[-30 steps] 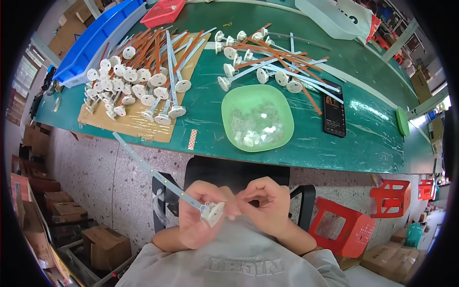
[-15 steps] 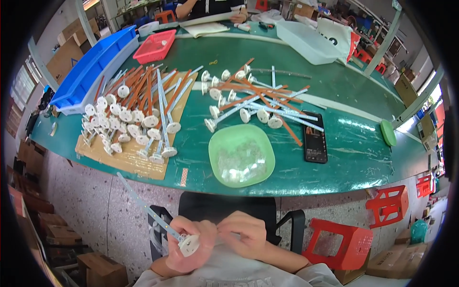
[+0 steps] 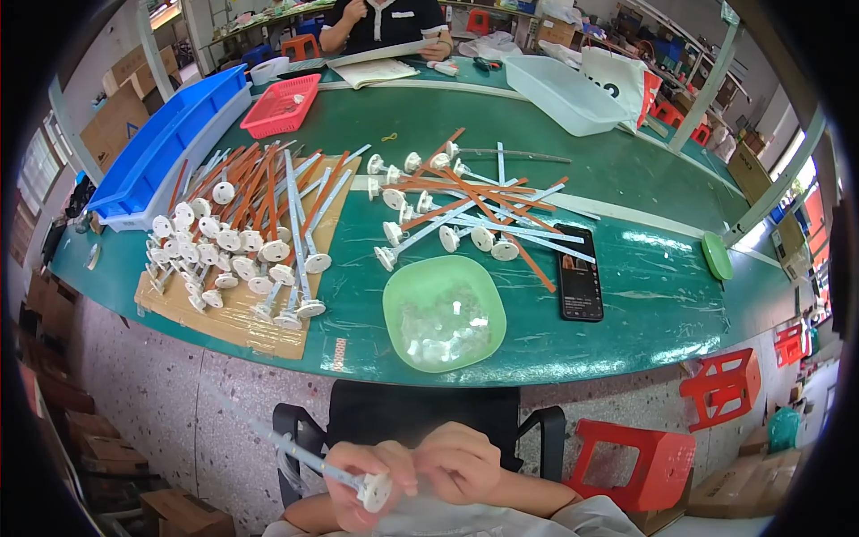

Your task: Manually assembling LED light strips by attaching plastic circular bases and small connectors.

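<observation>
My left hand is closed round a pale LED strip with a white round end cap. The strip points up and to the left, its far end blurred by motion. Against it, my right hand has its fingers curled in a pinch; what they hold, if anything, is too small to make out. Both hands are over my lap, in front of the table edge. Beyond them on the table stands a light green bowl with many small clear pieces inside.
Capped strips lie heaped on brown cardboard at left; a looser pile lies mid-table beside a phone. A blue tray, red basket and clear tub stand farther back. Across the table sits a person.
The view has shifted, so the table sits lower in it. My hands have drawn closer together and a little lower, and the strip's cap has moved right.
</observation>
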Demonstrator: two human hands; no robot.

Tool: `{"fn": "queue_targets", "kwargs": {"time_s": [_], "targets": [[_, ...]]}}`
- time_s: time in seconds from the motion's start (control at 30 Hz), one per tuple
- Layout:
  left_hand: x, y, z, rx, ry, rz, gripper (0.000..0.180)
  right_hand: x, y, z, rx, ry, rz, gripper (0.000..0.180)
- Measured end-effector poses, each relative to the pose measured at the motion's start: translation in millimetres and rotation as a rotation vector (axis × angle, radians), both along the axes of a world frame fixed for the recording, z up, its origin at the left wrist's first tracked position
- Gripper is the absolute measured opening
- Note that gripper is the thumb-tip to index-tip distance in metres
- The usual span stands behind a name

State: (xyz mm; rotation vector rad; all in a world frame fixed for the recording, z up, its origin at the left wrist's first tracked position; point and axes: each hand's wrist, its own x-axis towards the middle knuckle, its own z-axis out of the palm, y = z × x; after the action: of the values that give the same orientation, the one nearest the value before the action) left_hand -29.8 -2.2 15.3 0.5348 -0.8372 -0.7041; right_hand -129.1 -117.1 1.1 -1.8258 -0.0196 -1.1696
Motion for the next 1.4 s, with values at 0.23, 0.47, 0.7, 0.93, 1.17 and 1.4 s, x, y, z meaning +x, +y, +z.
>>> {"fn": "queue_targets", "kwargs": {"time_s": [0.23,0.47,0.7,0.93,1.17,1.4], "targets": [[-3,2,-27,0.100,-0.133,0.183,0.051,-17,-5,4,0.024,-0.045,-0.022,0.023],[-4,-12,-33,0.151,-0.260,0.126,0.071,-32,-11,14,0.007,-0.022,-0.025,0.022],[5,-24,-42,0.056,-0.266,0.140,0.070,-31,-10,12,0.002,0.004,-0.007,0.018],[7,-22,-33,0.126,-0.121,0.103,0.066,-29,-15,13,-0.003,0.031,-0.036,0.017],[17,-22,-36,0.154,-0.105,0.037,0.067,-25,-22,12,-0.047,0.064,-0.012,0.019],[26,-31,-34,0.149,-0.170,-0.045,0.067,-22,-28,6,-0.049,0.086,-0.011,0.022]]}}
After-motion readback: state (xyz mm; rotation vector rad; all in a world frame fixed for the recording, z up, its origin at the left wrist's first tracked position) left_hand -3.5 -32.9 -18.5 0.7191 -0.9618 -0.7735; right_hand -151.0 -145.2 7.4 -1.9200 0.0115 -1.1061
